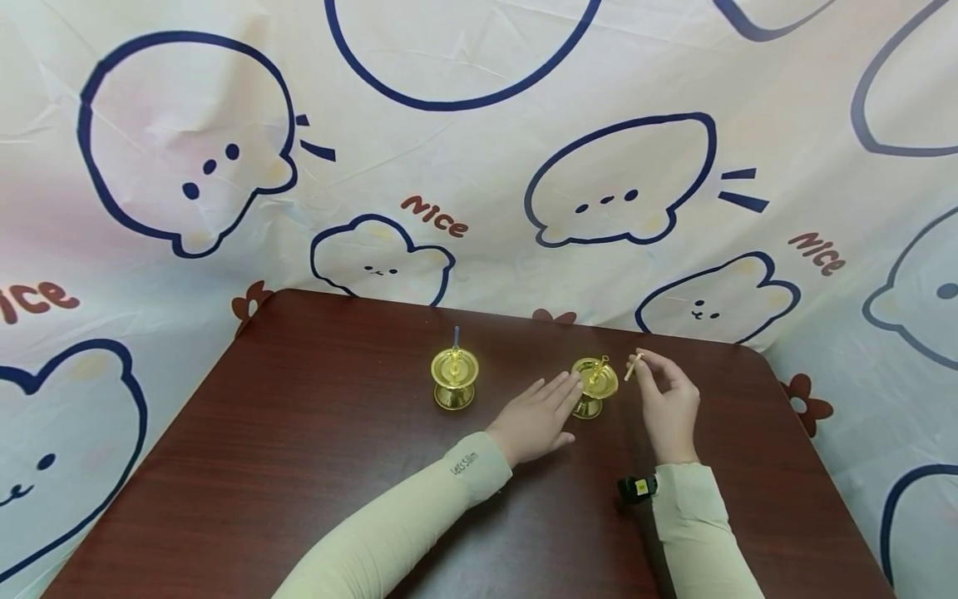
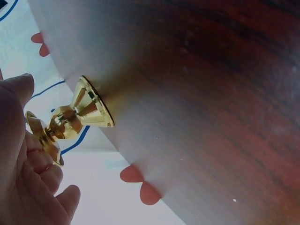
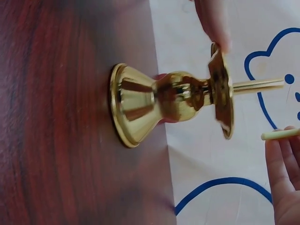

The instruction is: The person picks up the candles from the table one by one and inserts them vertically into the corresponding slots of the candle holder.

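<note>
A shiny gold candle holder (image 1: 590, 408), with a wide dish and a thin upright tube, stands on the table to the right. My left hand (image 1: 535, 420) reaches over to it with fingers extended, their tips at the dish rim. Seen from the left wrist, those fingers (image 2: 50, 177) overlap the dish. Just right of the holder, my right hand (image 1: 669, 408) pinches a thin pale yellow candle (image 3: 276, 135) between thumb and fingers. In the right wrist view, the candle is apart from the holder's tube (image 3: 258, 86).
A matching gold candle holder (image 1: 454, 396) stands further left, a thin blue candle (image 1: 456, 336) upright in it. The dark reddish-brown table (image 1: 299, 433) ends at a cloth backdrop (image 1: 494, 158) with cartoon outlines. A small black device (image 1: 636, 489) sits at the right wrist.
</note>
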{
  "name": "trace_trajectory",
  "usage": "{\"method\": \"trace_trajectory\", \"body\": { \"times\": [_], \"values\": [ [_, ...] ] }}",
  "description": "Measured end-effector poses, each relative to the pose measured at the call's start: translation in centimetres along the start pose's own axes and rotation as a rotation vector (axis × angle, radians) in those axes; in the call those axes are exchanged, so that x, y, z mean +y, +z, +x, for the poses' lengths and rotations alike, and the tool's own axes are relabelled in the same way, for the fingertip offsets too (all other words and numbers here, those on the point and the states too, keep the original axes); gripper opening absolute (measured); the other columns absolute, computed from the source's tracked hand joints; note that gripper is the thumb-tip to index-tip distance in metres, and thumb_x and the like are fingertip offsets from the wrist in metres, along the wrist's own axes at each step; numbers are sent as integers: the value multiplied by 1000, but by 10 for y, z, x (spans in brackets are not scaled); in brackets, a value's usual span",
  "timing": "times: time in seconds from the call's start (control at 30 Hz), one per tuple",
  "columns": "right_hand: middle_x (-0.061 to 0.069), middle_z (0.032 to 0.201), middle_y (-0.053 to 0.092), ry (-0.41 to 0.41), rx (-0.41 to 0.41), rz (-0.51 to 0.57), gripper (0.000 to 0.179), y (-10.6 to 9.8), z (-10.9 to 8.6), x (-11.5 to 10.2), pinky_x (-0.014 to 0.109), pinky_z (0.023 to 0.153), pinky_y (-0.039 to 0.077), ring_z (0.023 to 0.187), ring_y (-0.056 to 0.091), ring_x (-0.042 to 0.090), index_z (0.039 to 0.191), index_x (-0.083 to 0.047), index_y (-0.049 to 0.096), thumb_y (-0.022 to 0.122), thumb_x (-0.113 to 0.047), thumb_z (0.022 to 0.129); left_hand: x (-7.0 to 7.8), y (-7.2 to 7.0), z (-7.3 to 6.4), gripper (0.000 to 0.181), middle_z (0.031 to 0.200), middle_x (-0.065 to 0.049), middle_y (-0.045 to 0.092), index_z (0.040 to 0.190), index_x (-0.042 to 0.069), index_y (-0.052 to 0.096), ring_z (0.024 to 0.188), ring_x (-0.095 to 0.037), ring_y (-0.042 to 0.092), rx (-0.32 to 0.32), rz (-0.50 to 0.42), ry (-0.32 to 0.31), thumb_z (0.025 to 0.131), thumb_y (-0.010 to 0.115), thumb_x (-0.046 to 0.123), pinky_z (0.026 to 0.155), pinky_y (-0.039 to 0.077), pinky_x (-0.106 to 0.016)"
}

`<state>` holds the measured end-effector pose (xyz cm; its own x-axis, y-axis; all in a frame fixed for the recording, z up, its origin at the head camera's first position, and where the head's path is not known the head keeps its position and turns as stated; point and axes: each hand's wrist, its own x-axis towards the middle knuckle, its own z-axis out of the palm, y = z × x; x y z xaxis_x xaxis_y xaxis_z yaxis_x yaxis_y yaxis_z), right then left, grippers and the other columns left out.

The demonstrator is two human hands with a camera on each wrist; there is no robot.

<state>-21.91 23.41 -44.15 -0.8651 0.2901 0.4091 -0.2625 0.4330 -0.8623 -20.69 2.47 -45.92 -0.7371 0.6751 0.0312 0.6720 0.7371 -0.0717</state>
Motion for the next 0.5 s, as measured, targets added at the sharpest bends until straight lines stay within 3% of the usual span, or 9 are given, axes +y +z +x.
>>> {"method": "trace_trajectory", "body": {
  "times": [0.5],
  "values": [
    [10, 112, 75, -71, -9, 14, 23, 1, 1, -11, 10, 81, 49, 95, 64, -1, 116, -2, 73, 67, -16, 100, 1, -1, -1, 80, 170, -6, 14, 163, 8, 17, 155, -19, 13, 6, -7, 0, 104, 50, 51, 124, 19, -37]
  ]
}}
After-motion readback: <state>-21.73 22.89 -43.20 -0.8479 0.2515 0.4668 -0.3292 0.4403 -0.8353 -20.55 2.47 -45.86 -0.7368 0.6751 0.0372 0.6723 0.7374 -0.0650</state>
